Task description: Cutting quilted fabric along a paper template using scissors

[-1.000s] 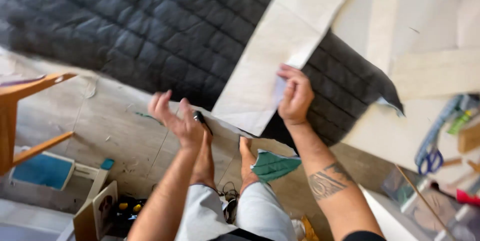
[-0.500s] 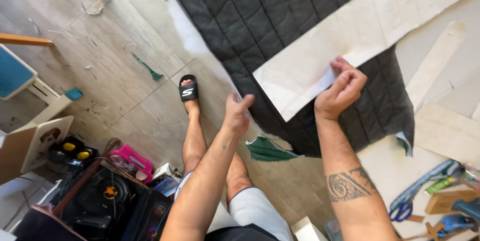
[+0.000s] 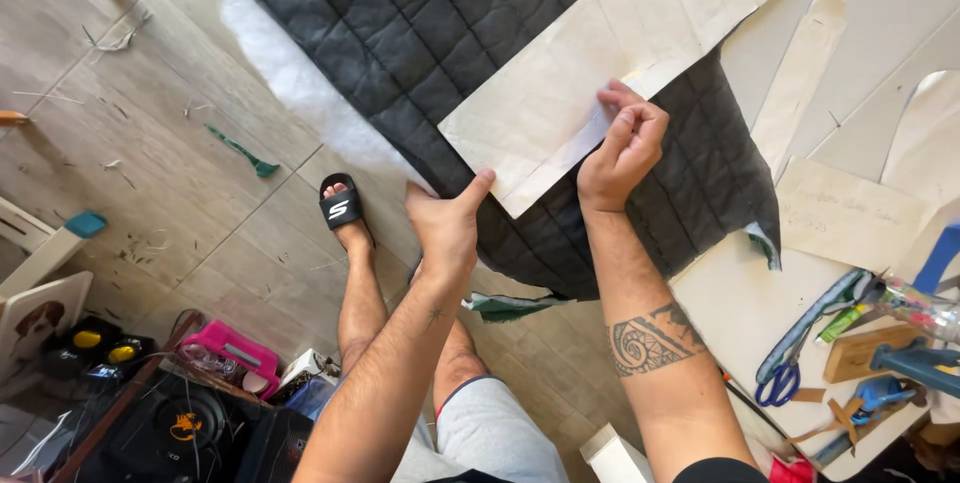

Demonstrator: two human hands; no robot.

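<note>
Black quilted fabric (image 3: 420,33) drapes from the bench (image 3: 880,53) toward the floor, filling ten to one o'clock. A cream paper pattern (image 3: 600,73) lies across it. The right hand (image 3: 622,148) pinches the pattern's lower edge; the left hand (image 3: 447,223), at six o'clock of the pattern's corner, grips the fabric's edge, thumb raised.

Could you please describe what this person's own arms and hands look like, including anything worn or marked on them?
Both arms are bare, with no gloves, rings, watch or bracelets visible. The right forearm carries a dark patterned band tattoo with spiral and angular shapes. The left forearm has a small dark star-like mark near the wrist. A black sleeve edge shows at the right upper arm. The left hand and right hand are unadorned.
</note>
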